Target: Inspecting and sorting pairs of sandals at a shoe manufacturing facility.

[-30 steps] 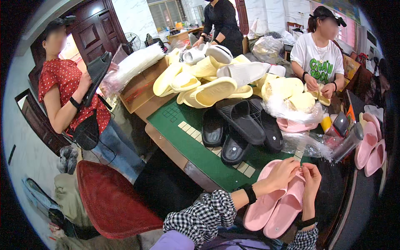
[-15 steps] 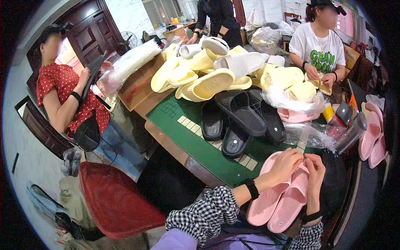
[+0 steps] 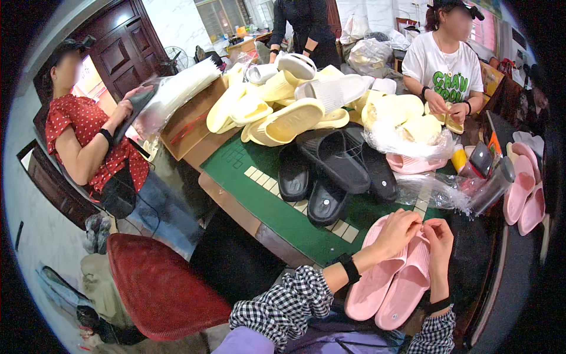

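Observation:
A pair of pink slide sandals (image 3: 405, 287) lies side by side at the near edge of the green table mat (image 3: 268, 227), heels toward me. Over their straps, at the toe end, my left hand (image 3: 398, 231) has its fingers closed in a pinch. Right beside it, my right hand (image 3: 438, 237) pinches too, the fingertips of both nearly meeting. Whatever lies between the fingertips is too small to make out. Just beyond my hands is a clear plastic bag (image 3: 433, 192). Several black slides (image 3: 333, 160) are piled on the mat farther left.
Yellow slides (image 3: 286, 123) and white slides (image 3: 333, 90) heap up behind, by a cardboard box (image 3: 191, 131). More pink slides (image 3: 519, 197) stand at the right. A red chair (image 3: 159, 289) is at my left. Three other people work around the table; one handles a dark slide (image 3: 134, 107).
The whole scene sits slightly farther left in the picture. My hands stay pinched together above the pink slides. At left, the person's hand has shifted along the dark slide.

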Available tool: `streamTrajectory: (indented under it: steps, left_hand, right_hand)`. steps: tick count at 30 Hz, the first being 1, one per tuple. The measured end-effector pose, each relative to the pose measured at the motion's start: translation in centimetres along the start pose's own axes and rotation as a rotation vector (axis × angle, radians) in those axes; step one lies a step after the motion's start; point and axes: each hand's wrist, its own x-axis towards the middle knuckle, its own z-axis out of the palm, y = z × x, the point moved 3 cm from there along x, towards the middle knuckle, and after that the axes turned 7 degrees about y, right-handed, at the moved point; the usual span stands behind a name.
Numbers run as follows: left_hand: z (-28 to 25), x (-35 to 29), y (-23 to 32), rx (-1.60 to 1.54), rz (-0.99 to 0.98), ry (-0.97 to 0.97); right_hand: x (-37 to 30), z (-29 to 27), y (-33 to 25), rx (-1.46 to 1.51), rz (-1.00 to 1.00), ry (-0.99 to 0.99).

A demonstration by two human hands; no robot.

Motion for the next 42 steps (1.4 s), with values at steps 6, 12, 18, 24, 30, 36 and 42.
streamTrajectory:
  steps: [6, 12, 18, 24, 30, 36, 42]
  left_hand:
    - [0.4, -0.1, -0.5, 0.057, -0.087, -0.044]
    - [0.2, -0.2, -0.3, 0.041, -0.009, -0.031]
    - [0.3, -0.2, -0.5, 0.026, -0.032, -0.078]
    - [-0.1, -0.1, 0.0, 0.068, 0.03, -0.051]
    - [0.4, -0.3, -0.5, 0.111, -0.006, -0.065]
    - [0.6, -0.2, -0.3, 0.059, 0.027, -0.016]
    - [0.2, -0.4, -0.4, 0.121, 0.027, -0.037]
  right_hand:
    - [0.1, -1.3, 0.4, 0.211, 0.01, 0.112]
    - [-0.3, 0.3, -0.4, 0.026, 0.075, -0.034]
    - [-0.2, -0.8, -0.1, 0.145, 0.017, 0.126]
    - [-0.6, 0.5, -0.9, 0.071, 0.122, -0.043]
    - [-0.4, -1.0, -0.7, 0.211, -0.039, 0.175]
    - [-0.3, 0.0, -0.2, 0.058, 0.039, -0.027]
    - [-0.6, -0.7, -0.9, 0.14, -0.077, 0.156]
